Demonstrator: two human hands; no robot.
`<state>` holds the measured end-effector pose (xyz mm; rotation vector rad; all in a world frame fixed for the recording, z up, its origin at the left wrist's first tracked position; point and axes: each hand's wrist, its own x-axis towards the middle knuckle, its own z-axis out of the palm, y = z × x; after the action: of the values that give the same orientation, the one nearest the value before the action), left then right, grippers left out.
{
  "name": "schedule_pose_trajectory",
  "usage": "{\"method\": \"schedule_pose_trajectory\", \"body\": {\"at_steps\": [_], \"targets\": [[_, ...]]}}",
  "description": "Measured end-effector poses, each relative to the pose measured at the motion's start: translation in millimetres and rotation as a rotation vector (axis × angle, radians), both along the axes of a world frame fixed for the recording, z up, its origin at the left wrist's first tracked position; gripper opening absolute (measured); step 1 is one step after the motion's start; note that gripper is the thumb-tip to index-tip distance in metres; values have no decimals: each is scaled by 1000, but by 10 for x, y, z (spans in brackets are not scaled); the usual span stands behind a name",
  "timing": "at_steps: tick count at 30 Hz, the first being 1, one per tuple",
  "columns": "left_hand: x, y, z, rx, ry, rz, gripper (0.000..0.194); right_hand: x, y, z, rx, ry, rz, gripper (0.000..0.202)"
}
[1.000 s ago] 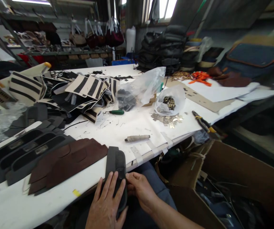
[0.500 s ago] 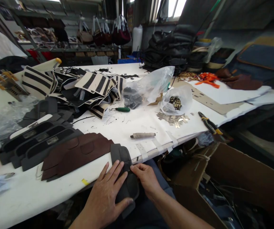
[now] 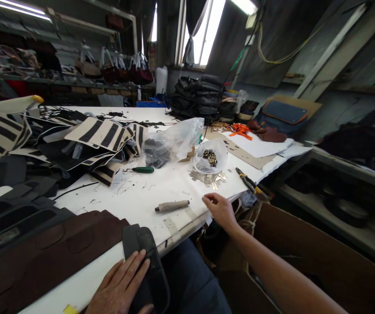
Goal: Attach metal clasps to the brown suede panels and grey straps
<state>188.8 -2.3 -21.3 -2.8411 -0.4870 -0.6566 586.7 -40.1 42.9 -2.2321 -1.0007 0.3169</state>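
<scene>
— Starting with the head view: how about the left hand?
— Resting flat on a dark grey leather-like flap. Palm down, fingers straight out and lying nearly side by side, thumb well apart from them near the bottom edge of view.

— And where to find the flap itself?
— At the near edge of the white-topped table, reaching out over the lap. Upper end just beside the right end of some dark brown panels. Rounded at the corners, with a paler grey band down the left side.

— Now the right hand?
— Well apart from the flap, just above the table edge. Fingers bent, tips drawn in close to the thumb. Cannot tell whether touching one another or pinched on something small.

— Nearest to it?
— Beyond the fingertips, a scatter of small flat metal plates, beside a clear plastic bag of brass-coloured fittings. To the left, a grey-beige rod-shaped tool. To the right, pliers with yellow-and-black handles. Below the forearm, an open cardboard box.
</scene>
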Motion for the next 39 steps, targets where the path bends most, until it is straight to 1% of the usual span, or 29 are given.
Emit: {"method": "schedule_pose_trajectory", "body": {"at_steps": [1,3,4,6,9,11,13,17,21,23,24,26,27,29,30,31,32,34,36,39], "targets": [[-15,21,-5,-15,6,-12,75,271,93,43,-26,-48,-45,32],[-45,50,-8,-61,24,-32,82,720,271,67,-102,-115,-116,32],[-59,54,-4,-93,38,-35,86,884,349,49,-145,-134,-145,31],[-80,39,15,-172,84,-27,96,1092,467,-23,-215,-164,-183,26],[-90,-24,72,-302,182,32,110,1199,546,-141,-270,-188,-209,21],[-82,-68,125,-364,220,54,113,1222,551,-181,-278,-185,-216,21],[-69,-100,183,-406,232,67,114,1243,542,-187,-264,-169,-223,21],[-47,-133,279,-467,216,105,109,1274,525,-124,-190,-117,-245,15],[-41,-153,316,-506,185,119,103,1206,496,28,-77,-11,-250,13],[-45,-158,324,-528,176,117,101,1071,471,111,-6,69,-222,18],[-49,-158,329,-540,174,113,100,955,450,142,31,114,-194,21],[-57,-153,338,-563,172,107,96,597,374,167,87,205,-110,28],[-61,-149,343,-572,171,104,95,352,313,160,102,262,-45,31],[-66,-143,353,-584,167,105,92,-240,157,113,96,395,112,35],[-67,-141,357,-586,164,107,91,-558,76,78,87,527,259,35],[-66,-141,361,-584,159,110,90,-866,6,39,60,630,371,34],[-65,-141,364,-581,153,113,90,-1145,-48,0,21,703,442,31],[-62,-144,369,-577,142,118,89,-1565,-94,-76,-21,767,476,25],[-57,-145,372,-584,137,119,87,-1772,-75,-139,-39,762,477,21],[-49,-143,381,-614,132,126,82,-1802,-13,-198,-58,715,485,16]]}}
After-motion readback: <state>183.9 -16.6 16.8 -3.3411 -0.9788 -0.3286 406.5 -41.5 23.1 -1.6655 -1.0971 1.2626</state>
